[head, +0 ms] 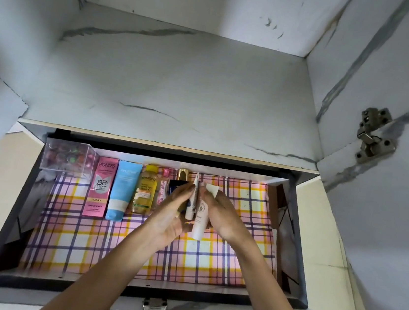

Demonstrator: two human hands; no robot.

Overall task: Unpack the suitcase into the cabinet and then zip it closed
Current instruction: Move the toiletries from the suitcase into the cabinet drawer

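Near: grey pull-out cabinet drawer (66, 283), pink-and-yellow plaid liner (100, 242). Above liner, left hand (171, 215), fingers curled on slim white tube (191, 204); right hand (228, 218), fingers wrapped round fatter white tube (200, 222). Tubes touching. I'd part them, lay each flat, parallel, just right of dark blue box (175, 187), extending far row past yellow bottle (145, 191). Suitcase out of view.

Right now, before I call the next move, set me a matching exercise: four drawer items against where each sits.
Things: 1 Pond's box; 2 clear box; 3 Garnier bottle; 4 white tubes.
Places: A far-left corner of the drawer; B held by left hand and right hand; C just left of the blue tube; D just right of it.
Pairs: 1-C; 2-A; 3-D; 4-B.
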